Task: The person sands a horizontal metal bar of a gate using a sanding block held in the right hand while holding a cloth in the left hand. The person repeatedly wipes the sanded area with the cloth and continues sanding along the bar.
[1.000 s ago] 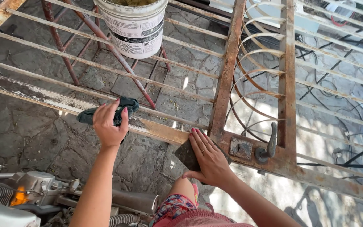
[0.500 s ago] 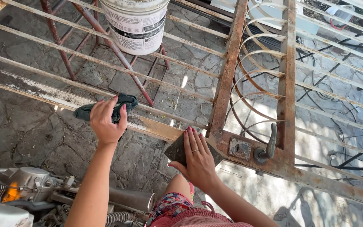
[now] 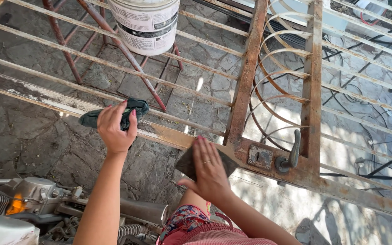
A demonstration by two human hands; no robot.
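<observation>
Pressing flat, the right hand [image 3: 209, 168] pins a dark sanding sheet [image 3: 189, 164] against the rusty gate rail [image 3: 169, 135], fingers pointing up toward the upright post [image 3: 246, 77]; the rail's long axis runs from upper left down to lower right. The left hand [image 3: 115, 128] has its grip closed around a dark green rag [image 3: 130, 111] lying along that rail, left of the sheet; a lever handle [image 3: 291, 152] and white bucket [image 3: 146, 25] sit nearby.
</observation>
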